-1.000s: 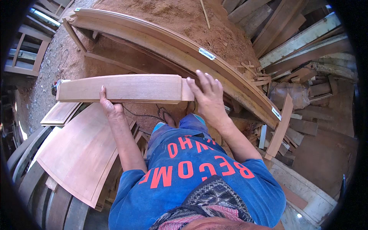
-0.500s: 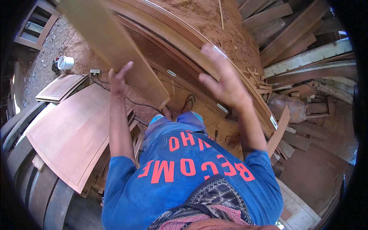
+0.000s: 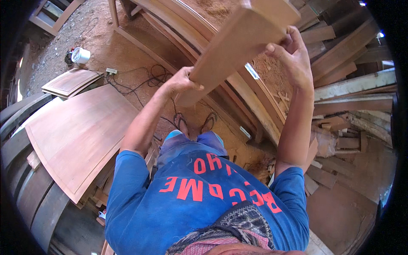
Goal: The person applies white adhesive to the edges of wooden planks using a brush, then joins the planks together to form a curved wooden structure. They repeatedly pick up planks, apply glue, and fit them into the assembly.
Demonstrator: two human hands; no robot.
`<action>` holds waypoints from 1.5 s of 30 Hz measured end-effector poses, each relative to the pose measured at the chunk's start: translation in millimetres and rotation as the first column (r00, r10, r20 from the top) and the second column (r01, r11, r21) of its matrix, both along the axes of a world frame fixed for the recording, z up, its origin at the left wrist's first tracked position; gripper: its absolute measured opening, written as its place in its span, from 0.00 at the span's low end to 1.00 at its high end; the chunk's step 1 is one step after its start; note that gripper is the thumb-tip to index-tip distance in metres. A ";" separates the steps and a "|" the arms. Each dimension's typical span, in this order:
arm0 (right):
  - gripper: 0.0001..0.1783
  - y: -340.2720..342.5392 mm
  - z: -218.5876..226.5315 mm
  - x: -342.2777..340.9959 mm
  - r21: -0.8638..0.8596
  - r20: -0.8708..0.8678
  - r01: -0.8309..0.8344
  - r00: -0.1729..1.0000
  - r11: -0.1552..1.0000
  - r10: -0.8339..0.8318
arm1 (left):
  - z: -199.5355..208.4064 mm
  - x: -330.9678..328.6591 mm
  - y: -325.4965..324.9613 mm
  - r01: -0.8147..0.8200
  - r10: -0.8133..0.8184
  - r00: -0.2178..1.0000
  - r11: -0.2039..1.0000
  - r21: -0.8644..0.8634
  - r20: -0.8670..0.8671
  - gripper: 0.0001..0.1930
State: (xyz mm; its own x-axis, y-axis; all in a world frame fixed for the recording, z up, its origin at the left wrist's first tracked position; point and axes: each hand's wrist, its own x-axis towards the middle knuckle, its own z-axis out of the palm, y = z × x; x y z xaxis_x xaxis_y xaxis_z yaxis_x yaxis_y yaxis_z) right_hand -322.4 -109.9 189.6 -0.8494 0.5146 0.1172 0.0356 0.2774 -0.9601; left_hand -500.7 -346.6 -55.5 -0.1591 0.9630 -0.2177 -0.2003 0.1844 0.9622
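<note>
A long, thick brown wooden board point(image 3: 233, 51) is raised in front of me, tilted from the near left up to the far right. My left hand point(image 3: 183, 80) is closed around its lower left edge, thumb across the near face. At the upper right, my right hand point(image 3: 294, 57) has its bent fingers and thumb at the board's far end, gripping it by the edge. Part of that end runs out toward the top of the view. Beneath the board lies a long wooden frame point(image 3: 155, 49) with several rails, partly covered by it.
Large flat wooden panels point(image 3: 80, 136) rest on stacked boards at my left. A white bucket point(image 3: 80, 55) and a black cable point(image 3: 157, 76) lie on the sawdust-strewn ground. Piled planks point(image 3: 352, 91) fill the right side. My sandalled feet point(image 3: 208, 122) stand near the frame.
The board has swung from the upper left to the upper right. My right hand, open and apart from it before, now grips its far end. My left hand has moved right, still holding it.
</note>
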 end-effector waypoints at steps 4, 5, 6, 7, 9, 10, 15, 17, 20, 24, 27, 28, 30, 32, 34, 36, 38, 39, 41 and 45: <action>0.31 -19.4 -21.0 8.7 -0.027 0.129 0.029 0.991 0.999 -0.025 | -17.1 8.0 -2.2 0.054 -0.064 0.994 0.993 -0.108 -0.089 0.34; 0.30 -19.6 -31.2 9.7 0.000 0.186 0.007 0.982 1.000 -0.007 | -20.3 4.2 -4.2 -0.017 0.005 0.986 0.997 -0.074 -0.167 0.36; 0.29 -21.0 -44.3 11.8 0.032 0.274 -0.007 0.962 0.999 -0.002 | -24.5 3.6 -8.3 -0.076 0.064 0.971 0.996 -0.043 -0.229 0.38; 0.29 -29.9 -59.7 10.4 0.074 0.296 0.000 0.955 0.997 -0.022 | -32.5 1.3 -15.6 -0.134 0.125 0.950 0.991 -0.012 -0.287 0.39; 0.29 -52.6 -85.7 -0.5 0.179 0.325 0.019 0.942 0.984 -0.077 | -62.0 -15.5 -35.3 -0.305 0.214 0.884 0.938 -0.166 -0.415 0.43; 0.28 -59.6 -104.5 -6.3 0.196 0.262 0.027 0.962 0.980 -0.079 | -83.9 -21.2 -57.1 -0.389 0.294 0.867 0.904 -0.178 -0.402 0.43; 0.25 -64.4 -200.6 -11.3 0.278 0.227 0.114 0.957 0.954 -0.181 | -172.3 3.1 -223.7 -0.492 0.251 0.825 0.761 -0.423 -0.507 0.37; 0.23 -58.8 -220.4 -11.6 0.245 0.234 0.148 0.950 0.958 -0.206 | -200.7 43.7 -303.8 -0.506 0.226 0.839 0.656 -0.560 -0.494 0.36; 0.22 -49.1 -258.7 -15.4 0.227 0.197 0.149 0.961 0.962 -0.195 | -232.9 124.3 -431.0 -0.475 0.254 0.879 0.393 -0.787 -0.403 0.35; 0.21 -41.2 -307.6 -10.6 0.224 0.216 0.165 0.953 0.961 -0.214 | -216.9 206.4 -501.5 -0.297 0.313 0.913 0.066 -0.953 -0.263 0.33; 0.21 -44.4 -332.3 -9.0 0.226 0.215 0.209 0.942 0.951 -0.258 | -194.7 232.0 -493.9 -0.223 0.528 0.835 0.070 -0.972 -0.153 0.32; 0.20 -46.3 -338.9 -9.2 0.230 0.213 0.223 0.938 0.947 -0.273 | -185.6 229.5 -480.7 -0.246 0.532 0.829 0.073 -0.967 -0.171 0.32; 0.20 -49.0 -350.4 -7.6 0.219 0.205 0.258 0.931 0.941 -0.303 | -166.9 220.9 -445.7 -0.289 0.536 0.819 0.076 -0.954 -0.206 0.31; 0.21 -52.8 -359.2 -8.1 0.196 0.211 0.282 0.923 0.939 -0.321 | -164.9 205.7 -428.5 -0.373 0.536 0.813 0.182 -0.910 -0.226 0.30; 0.21 -53.5 -367.7 -8.3 0.180 0.226 0.301 0.914 0.936 -0.338 | -163.0 187.0 -410.6 -0.433 0.552 0.802 0.271 -0.860 -0.230 0.30; 0.21 -53.1 -374.7 -6.9 0.175 0.216 0.310 0.914 0.935 -0.343 | -150.3 161.3 -390.4 -0.474 0.578 0.787 0.341 -0.812 -0.216 0.30; 0.21 -53.2 -376.0 -4.8 0.176 0.211 0.324 0.910 0.929 -0.357 | -131.0 138.8 -369.9 -0.498 0.616 0.759 0.344 -0.796 -0.209 0.31; 0.20 -54.8 -373.9 -5.4 0.176 0.213 0.327 0.908 0.928 -0.360 | -133.1 134.5 -371.6 -0.513 0.627 0.749 0.346 -0.786 -0.212 0.31; 0.20 -58.5 -370.5 -6.1 0.189 0.219 0.317 0.909 0.929 -0.355 | -135.9 131.3 -373.7 -0.482 0.583 0.784 0.354 -0.801 -0.214 0.31; 0.19 -71.5 -352.6 3.1 0.260 0.159 0.268 0.936 0.928 -0.315 | -108.2 99.0 -296.2 -0.343 0.789 0.585 0.449 -0.825 0.186 0.38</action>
State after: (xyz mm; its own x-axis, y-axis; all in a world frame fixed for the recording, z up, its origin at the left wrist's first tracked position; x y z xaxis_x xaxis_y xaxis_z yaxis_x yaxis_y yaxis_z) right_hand -319.3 -181.4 -163.0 -0.6839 0.7212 0.1100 0.3281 0.4388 -0.8365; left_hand -401.6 -642.8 -163.7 -0.2632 0.2151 -0.9405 -0.8877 0.3278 0.3234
